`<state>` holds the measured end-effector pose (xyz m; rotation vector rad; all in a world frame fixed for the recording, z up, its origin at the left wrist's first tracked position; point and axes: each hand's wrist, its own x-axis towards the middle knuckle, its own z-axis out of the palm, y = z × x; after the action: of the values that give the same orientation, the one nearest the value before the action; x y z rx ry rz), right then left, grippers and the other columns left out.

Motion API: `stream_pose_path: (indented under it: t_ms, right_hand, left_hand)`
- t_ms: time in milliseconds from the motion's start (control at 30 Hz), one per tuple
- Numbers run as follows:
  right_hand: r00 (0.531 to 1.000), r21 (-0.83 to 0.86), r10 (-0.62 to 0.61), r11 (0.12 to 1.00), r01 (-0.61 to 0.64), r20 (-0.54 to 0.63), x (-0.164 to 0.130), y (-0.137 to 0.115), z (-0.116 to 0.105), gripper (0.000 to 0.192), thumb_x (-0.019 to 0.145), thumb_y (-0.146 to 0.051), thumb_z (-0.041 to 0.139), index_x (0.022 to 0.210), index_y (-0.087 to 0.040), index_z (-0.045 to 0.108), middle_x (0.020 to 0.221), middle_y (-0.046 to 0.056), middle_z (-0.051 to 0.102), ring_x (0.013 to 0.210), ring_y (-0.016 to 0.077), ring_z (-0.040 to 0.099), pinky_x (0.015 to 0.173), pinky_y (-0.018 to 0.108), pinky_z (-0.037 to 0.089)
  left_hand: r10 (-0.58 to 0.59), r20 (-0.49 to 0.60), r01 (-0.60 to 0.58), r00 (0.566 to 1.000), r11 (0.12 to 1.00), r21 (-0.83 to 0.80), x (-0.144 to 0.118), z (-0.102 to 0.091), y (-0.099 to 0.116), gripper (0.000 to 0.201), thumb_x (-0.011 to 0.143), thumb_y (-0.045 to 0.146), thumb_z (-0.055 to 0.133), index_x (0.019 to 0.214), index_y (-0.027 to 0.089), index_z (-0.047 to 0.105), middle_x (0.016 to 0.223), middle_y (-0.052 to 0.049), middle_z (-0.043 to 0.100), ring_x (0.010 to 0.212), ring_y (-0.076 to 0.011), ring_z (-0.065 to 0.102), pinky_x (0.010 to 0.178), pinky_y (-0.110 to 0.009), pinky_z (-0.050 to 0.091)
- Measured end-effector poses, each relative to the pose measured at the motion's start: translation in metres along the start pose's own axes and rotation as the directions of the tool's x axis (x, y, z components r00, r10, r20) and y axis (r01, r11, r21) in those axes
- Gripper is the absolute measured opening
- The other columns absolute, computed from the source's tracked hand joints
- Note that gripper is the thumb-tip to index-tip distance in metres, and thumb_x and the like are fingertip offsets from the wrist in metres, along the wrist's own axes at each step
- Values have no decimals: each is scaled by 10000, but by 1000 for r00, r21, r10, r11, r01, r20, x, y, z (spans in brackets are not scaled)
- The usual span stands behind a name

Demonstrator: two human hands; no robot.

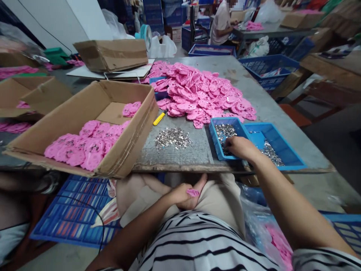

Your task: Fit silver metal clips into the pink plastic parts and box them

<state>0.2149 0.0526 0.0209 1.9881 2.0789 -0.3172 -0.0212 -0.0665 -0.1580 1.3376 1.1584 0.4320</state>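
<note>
Lap: left hand (186, 195) rests low on the person's lap below the table edge, fingers curled round a small pink piece (193, 193).
Table edge: right hand (239, 146) reaches into the nearer blue tray (214, 136), fingers bent down among the small silver metal parts (225, 131) in it; whether they pinch any cannot be told.
Beside it: a second blue tray (284, 150) touches the first on its right, with more silver bits inside.
Tabletop left: a loose heap of metal parts (172, 138) lies on the grey table (265, 105), a yellow tool (159, 117) just behind it.
Carton: an open cardboard box (70, 120) holds rows of pink pieces.
Middle: a broad pile of pink pieces (203, 94) spreads over the table.
Far: another person (221, 22) sits at a distant table.
</note>
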Motion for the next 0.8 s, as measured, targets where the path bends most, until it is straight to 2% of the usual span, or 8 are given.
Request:
stream_pose_path:
  t_ms: [67, 133, 200, 300, 433, 533, 700, 800]
  right_hand:
    - [994, 15, 12, 1000, -10, -110, -7, -4, 0, 213, 833, -171, 497, 905, -172, 697, 984, 123, 700, 936, 261, 631, 696, 298, 429]
    - [956, 105, -13, 993, 45, -293, -19, -17, 4, 220, 855, -177, 465, 926, -167, 673, 995, 122, 684, 957, 253, 614, 741, 303, 435]
    - [897, 234, -114, 944, 231, -427, -33, -35, 14, 190, 870, -211, 465, 928, -175, 643, 934, 100, 675, 899, 224, 612, 751, 296, 447]
    - [840, 347, -325, 800, 489, -435, -43, -58, 38, 132, 843, -209, 504, 922, -184, 607, 891, 82, 664, 847, 209, 609, 752, 304, 472]
    - [817, 327, -240, 829, 453, -524, -34, -58, 66, 156, 805, -175, 533, 948, -168, 598, 946, 127, 657, 911, 269, 589, 799, 385, 471]
    - [811, 343, -191, 835, 430, -552, -21, -55, 71, 152, 805, -170, 534, 939, -174, 607, 934, 122, 655, 905, 268, 585, 801, 390, 467]
    - [884, 395, -194, 839, 373, -424, 1, -78, 61, 178, 799, -130, 547, 942, -173, 644, 951, 107, 650, 923, 246, 583, 829, 364, 454]
    - [901, 401, -176, 850, 342, -396, 12, -92, 56, 133, 801, -152, 575, 900, -170, 662, 933, 118, 643, 927, 258, 579, 817, 364, 439]
  left_hand:
    - [-41, -78, 35, 996, 997, -75, -7, -3, 5, 98, 633, 238, 638, 623, 198, 549, 531, 32, 519, 511, -127, 476, 523, -249, 349]
    - [-65, -119, 45, 991, 985, -164, -14, -4, 12, 99, 667, 252, 589, 724, 189, 539, 587, 27, 559, 530, -120, 499, 528, -238, 372]
    - [-84, -117, 54, 990, 970, -238, -22, -4, 21, 150, 676, 285, 575, 771, 180, 527, 587, 23, 569, 516, -113, 506, 515, -231, 386]
    - [-98, -86, 68, 991, 952, -299, -35, -2, 37, 236, 646, 357, 618, 758, 165, 540, 567, 9, 580, 488, -106, 498, 480, -224, 383]
    - [-107, -80, 67, 991, 917, -394, -48, -3, 57, 366, 609, 456, 700, 763, 147, 579, 597, -22, 632, 476, -101, 512, 469, -225, 398]
    - [-114, -136, 36, 984, 878, -477, -53, -7, 70, 415, 594, 488, 737, 766, 149, 570, 593, -11, 630, 413, -77, 465, 409, -212, 360]
    - [-78, -194, -35, 978, 852, -522, -58, -16, 84, 391, 645, 480, 732, 757, 152, 551, 589, 6, 599, 420, -64, 450, 389, -191, 318]
    - [-18, -206, -100, 978, 831, -546, -61, -23, 89, 379, 681, 481, 716, 747, 140, 564, 596, -1, 593, 446, -64, 458, 408, -190, 330]
